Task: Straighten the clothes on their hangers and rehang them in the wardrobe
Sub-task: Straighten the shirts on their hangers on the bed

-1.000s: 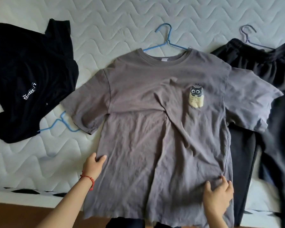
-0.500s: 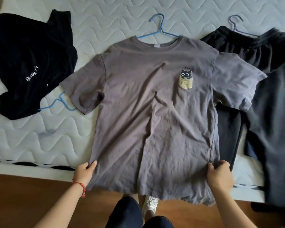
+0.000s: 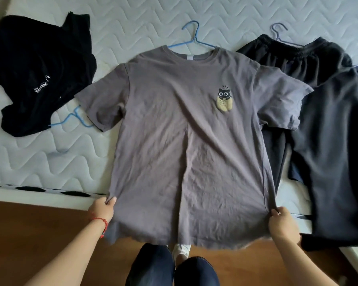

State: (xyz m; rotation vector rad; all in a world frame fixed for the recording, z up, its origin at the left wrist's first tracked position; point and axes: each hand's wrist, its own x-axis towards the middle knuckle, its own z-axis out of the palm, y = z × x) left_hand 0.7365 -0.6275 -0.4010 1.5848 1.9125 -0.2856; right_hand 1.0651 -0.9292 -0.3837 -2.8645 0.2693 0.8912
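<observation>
A: Which step is being worked?

B: The grey T-shirt (image 3: 186, 141), lying on the quilted mattress (image 3: 50, 162) over its blue hanger (image 3: 191, 41), is being pulled taut; its side seams are being pinched by the left hand (image 3: 101, 209) and right hand (image 3: 282, 225).

A: And next?

B: Probably lifting by the hook; the soft cotton is being left creased down the middle.

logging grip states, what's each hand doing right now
Left hand: pinching the grey cotton t-shirt at its side.
Right hand: gripping the t-shirt's other side.
</observation>
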